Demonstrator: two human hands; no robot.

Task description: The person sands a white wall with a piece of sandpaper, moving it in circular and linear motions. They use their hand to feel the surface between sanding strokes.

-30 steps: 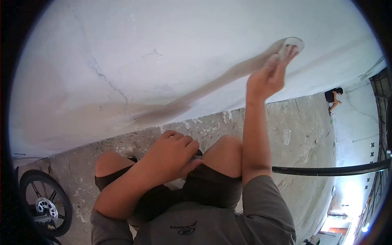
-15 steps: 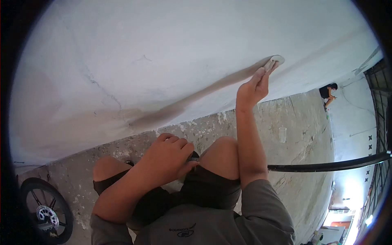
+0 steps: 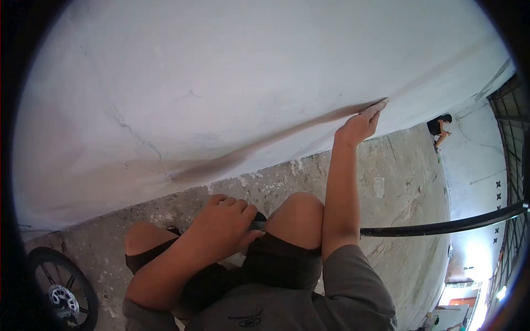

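Right hand up at the white wall, left hand by my knees.
My right fingers reach out straight and close together to the wall, at the end of a dark streak; can't tell if they grip anything. Left fingers curled beside a dark object, grip unclear. Wall rises from rough floor; wheel lower left, clear cup right.

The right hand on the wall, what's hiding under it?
Around the right hand you can see the white wall, with a brownish streak reaching the fingers. Anything between the palm and the wall is covered, so I can't tell.
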